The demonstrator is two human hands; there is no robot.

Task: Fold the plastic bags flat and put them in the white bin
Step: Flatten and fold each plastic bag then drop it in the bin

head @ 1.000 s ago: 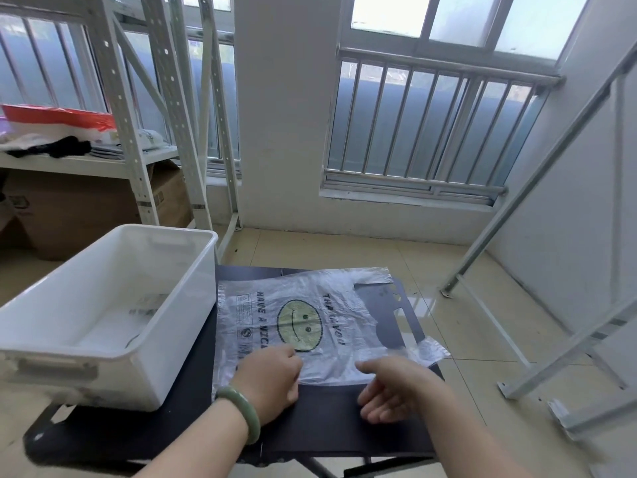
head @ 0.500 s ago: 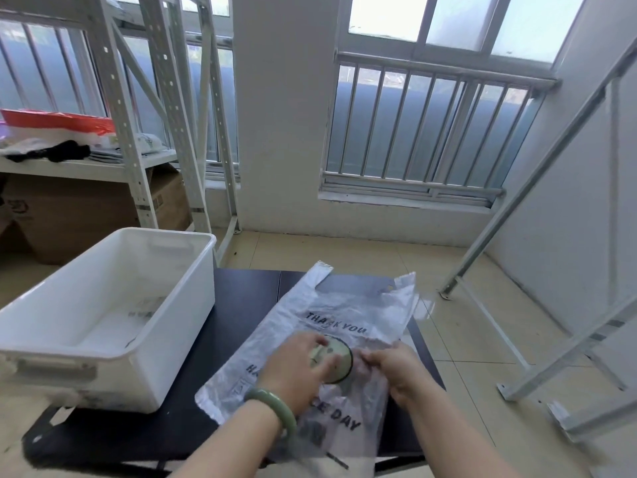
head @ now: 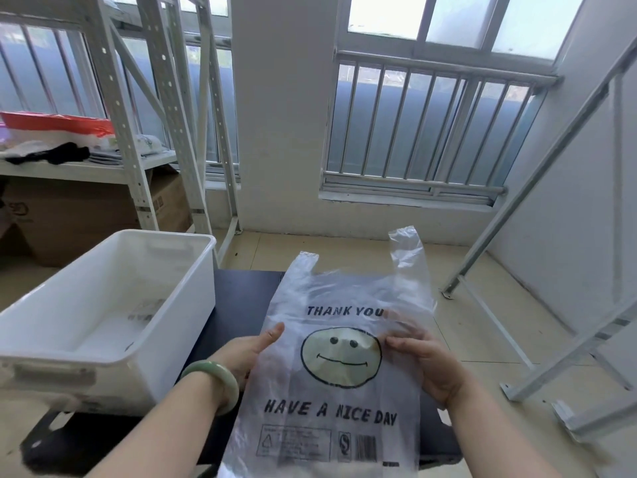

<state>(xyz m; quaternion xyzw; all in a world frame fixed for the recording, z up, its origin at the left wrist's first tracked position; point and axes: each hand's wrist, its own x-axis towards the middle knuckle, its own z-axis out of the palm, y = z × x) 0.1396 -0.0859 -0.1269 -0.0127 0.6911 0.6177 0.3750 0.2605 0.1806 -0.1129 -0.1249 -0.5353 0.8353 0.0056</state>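
Clear plastic bag (head: 341,367), printed with a smiley face, "THANK YOU" and "HAVE A NICE DAY", is held upright just to the right of the white bin (head: 193,305). Its two handles point up and the print faces the wearer.

The left hand (head: 248,350), on the side nearer the bin, pinches the bag's left edge with the thumb on the front. The right hand (head: 427,363), on the side farther from the bin, grips the right edge with its fingers curled onto the film. A green bracelet (head: 210,377) sits on the left wrist. The bin stands on a black table (head: 241,298), and the bag hangs above the part of the table to the bin's right.

The step in hand looks like straightening the bag before folding it, as no fold shows yet. The next move probably calls for laying it flat to the right of the bin, pressing out the air, then folding it. The film is thin and may slip or spring open.

The left fingers are hidden behind the film. The bag's bottom edge runs out of the picture. Faint dark lettering shows on the bin's floor. It may be a bag already inside, but that cannot be told.
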